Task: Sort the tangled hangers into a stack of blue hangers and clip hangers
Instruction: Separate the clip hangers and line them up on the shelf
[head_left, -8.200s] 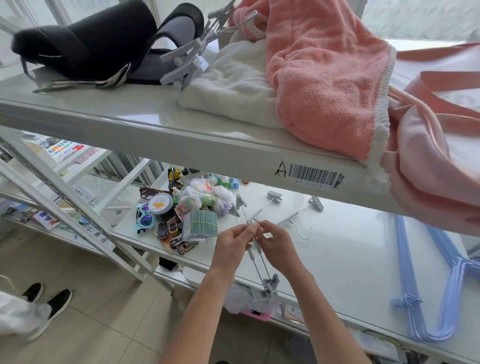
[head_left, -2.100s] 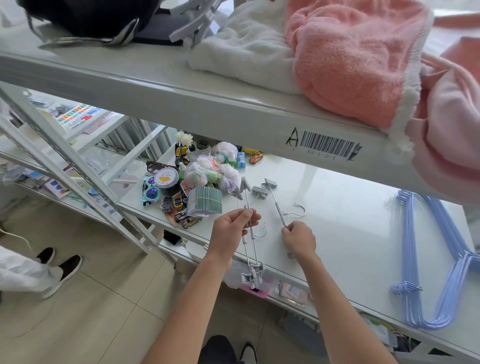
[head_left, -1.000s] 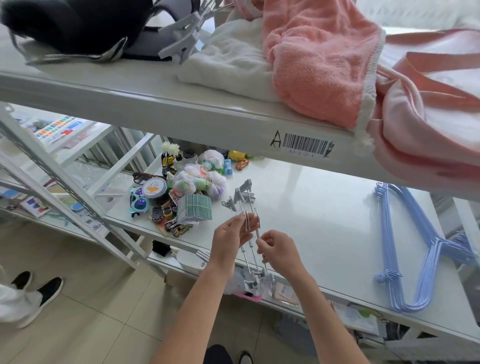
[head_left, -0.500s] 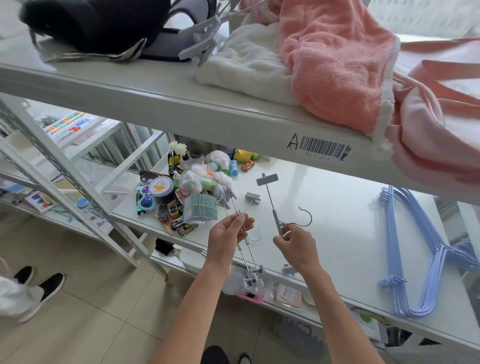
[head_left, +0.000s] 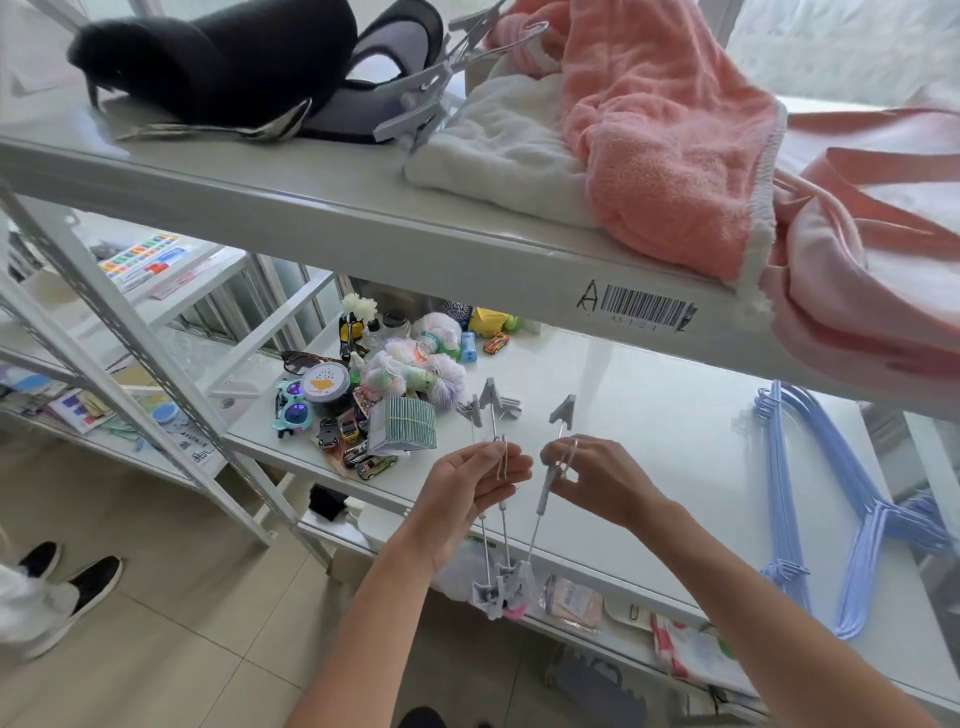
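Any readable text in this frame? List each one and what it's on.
"A": handwritten beside the barcode label on the upper shelf edge.
"A3-1-2-1": small print under the barcode, only just legible.
Packets on the lowest shelf: print too small to read.
Colour chart at far left: too blurred.

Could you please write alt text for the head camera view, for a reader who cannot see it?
A person's left hand holds a bundle of grey clip hangers while the right hand pinches a single clip hanger beside it, above a white shelf. A stack of blue hangers lies on the shelf to the right, small toys to the left.
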